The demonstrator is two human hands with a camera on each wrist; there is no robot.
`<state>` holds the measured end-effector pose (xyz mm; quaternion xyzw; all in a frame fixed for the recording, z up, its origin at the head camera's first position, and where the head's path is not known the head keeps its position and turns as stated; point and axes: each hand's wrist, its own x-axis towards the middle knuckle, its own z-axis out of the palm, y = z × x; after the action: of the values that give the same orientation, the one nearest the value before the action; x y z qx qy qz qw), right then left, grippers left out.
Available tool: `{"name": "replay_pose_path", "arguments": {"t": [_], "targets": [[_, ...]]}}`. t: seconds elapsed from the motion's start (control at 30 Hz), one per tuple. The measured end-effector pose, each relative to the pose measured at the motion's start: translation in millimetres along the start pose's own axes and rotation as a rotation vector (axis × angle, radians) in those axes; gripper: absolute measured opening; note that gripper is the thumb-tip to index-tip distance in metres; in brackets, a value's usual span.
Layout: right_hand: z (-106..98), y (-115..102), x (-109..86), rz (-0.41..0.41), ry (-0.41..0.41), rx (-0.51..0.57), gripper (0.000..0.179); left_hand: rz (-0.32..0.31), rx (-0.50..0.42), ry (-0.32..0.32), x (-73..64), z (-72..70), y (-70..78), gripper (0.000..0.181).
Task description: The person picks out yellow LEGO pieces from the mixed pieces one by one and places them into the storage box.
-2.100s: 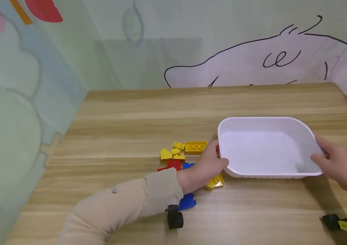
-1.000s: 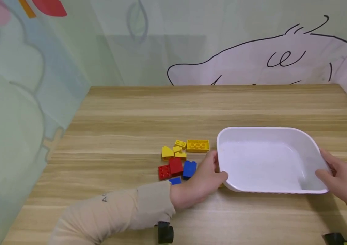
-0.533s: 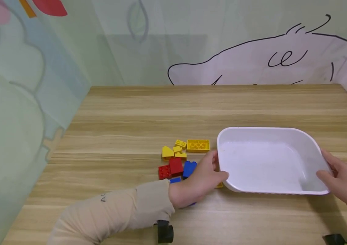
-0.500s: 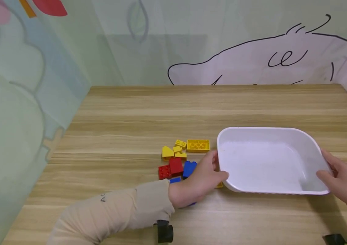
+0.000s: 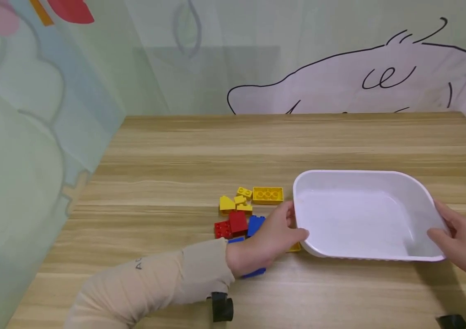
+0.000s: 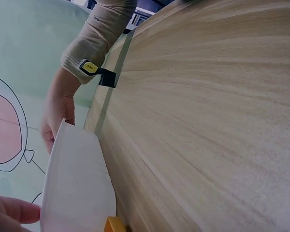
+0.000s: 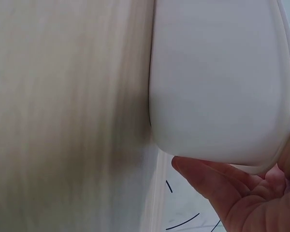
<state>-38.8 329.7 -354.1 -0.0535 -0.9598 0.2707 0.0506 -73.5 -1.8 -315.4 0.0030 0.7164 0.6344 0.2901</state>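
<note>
A white plastic tub with rounded corners sits on the wooden table, toward the right in the head view. My left hand grips its left end, thumb over the rim and fingers against the outer wall. At the opposite end my right hand holds the rim the same way. The right wrist view shows the fingers of my right hand curled under the tub's corner. Beside my left hand lie toy building bricks: a red brick, a blue brick and a yellow brick. My left hand and forearm partly hide several others.
Small yellow bricks cluster left of the large yellow one. A four-stud red brick lies nearby. The wooden table reaches back to a wall with painted drawings. A black wrist camera hangs under my left cuff.
Since the oldest frame, both hands have brought the tub a little toward me. Over the last second it has stayed almost still, and both grips are the same. The visible bricks have kept their places.
</note>
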Motion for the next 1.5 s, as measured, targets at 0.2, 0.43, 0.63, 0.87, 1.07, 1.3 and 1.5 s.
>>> {"name": "replay_pose_path", "arguments": {"t": [0.2,0.43,0.63,0.87,1.07,1.3,1.5], "targets": [[0,1,-0.7,-0.063,0.038,0.036,0.055,0.043,0.126,0.026,-2.1,-14.5,7.4,0.064],[-3,-1,-0.1,-0.044,0.033,0.014,0.055,0.251,0.412,0.077,-6.4,-44.4,24.5,0.054],[-3,-4,0.5,0.008,-0.003,-0.001,0.058,0.434,0.845,-0.001,-9.0,-55.8,22.7,0.06],[-1,-3,0.6,0.017,-0.014,0.0,0.058,0.546,1.276,-0.117,-9.9,-49.5,9.7,0.075],[-3,-2,1.0,0.016,-0.012,0.003,0.059,0.456,1.33,-0.161,-6.5,-45.7,7.5,0.082],[-4,-4,2.1,-0.002,0.005,0.0,0.057,0.42,1.358,-0.188,-3.2,-41.6,1.5,0.083],[-4,-4,-0.7,-0.051,0.039,0.004,0.054,0.448,1.391,-0.189,-1.3,-38.0,-4.1,0.081]]}}
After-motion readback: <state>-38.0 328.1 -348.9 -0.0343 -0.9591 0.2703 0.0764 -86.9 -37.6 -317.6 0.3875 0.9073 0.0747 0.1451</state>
